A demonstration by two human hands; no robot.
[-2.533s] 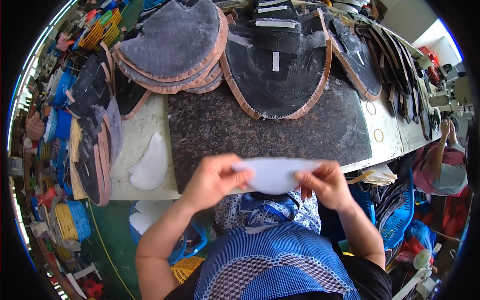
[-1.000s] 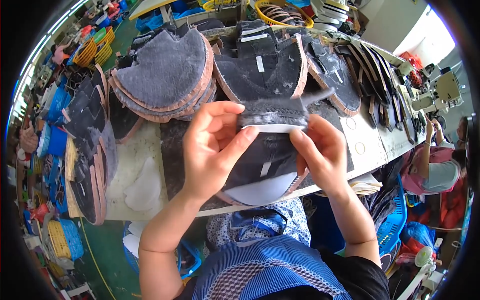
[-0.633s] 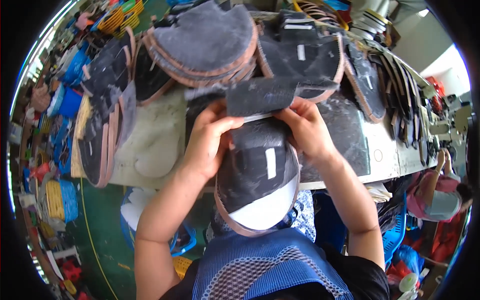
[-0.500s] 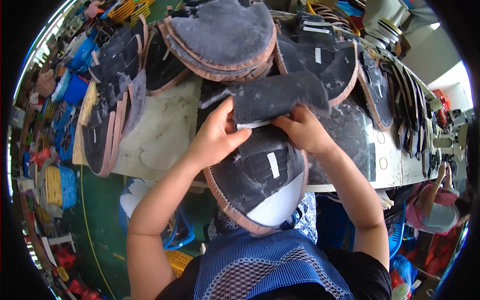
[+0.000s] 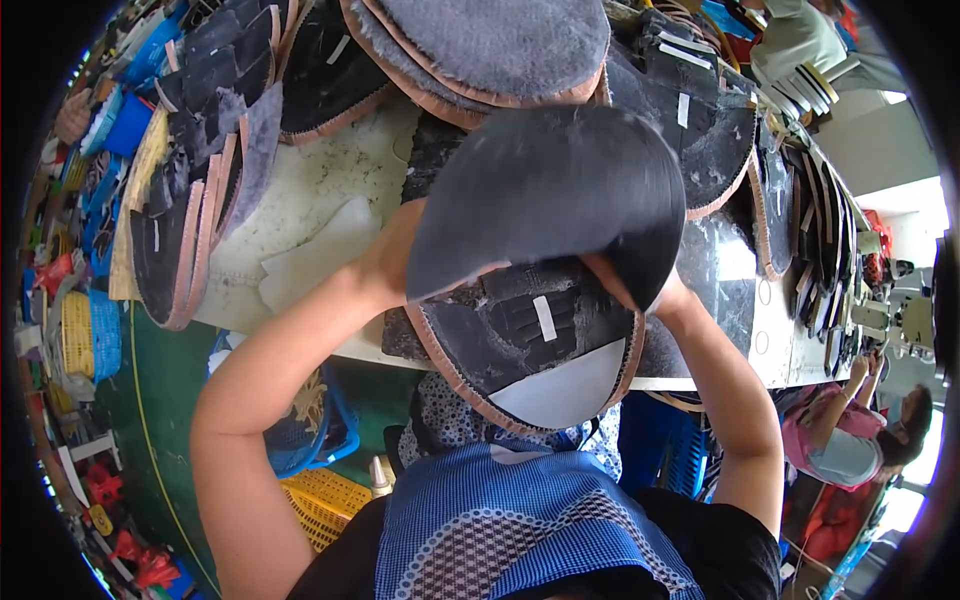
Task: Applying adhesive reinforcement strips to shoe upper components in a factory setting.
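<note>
A long dark panel with a pinkish gathered edge (image 5: pixel 532 372) lies across the table's front edge, above my lap. Its far part is a smooth black flap (image 5: pixel 545 190), curled up and over and blurred by motion. My left hand (image 5: pixel 402 245) grips the panel at the flap's left side, its fingers mostly hidden behind it. On the other side my right hand (image 5: pixel 672 295) holds it too, with some fingers showing beneath the flap. A white strip (image 5: pixel 544 318) and a pale grey patch (image 5: pixel 568 385) are on the panel's near half.
Grey fuzzy panels (image 5: pixel 500 45) are stacked straight ahead. More dark panels (image 5: pixel 190 215) lie at the left, others (image 5: pixel 690 130) at the right. A white table (image 5: pixel 340 180) bears them. A yellow basket (image 5: pixel 325 505) stands below; another person (image 5: pixel 850 430) is at far right.
The far part of the panel has been folded up and curled toward me, showing its smooth black side. Both hands have gone mostly behind it. The view has shifted slightly.
</note>
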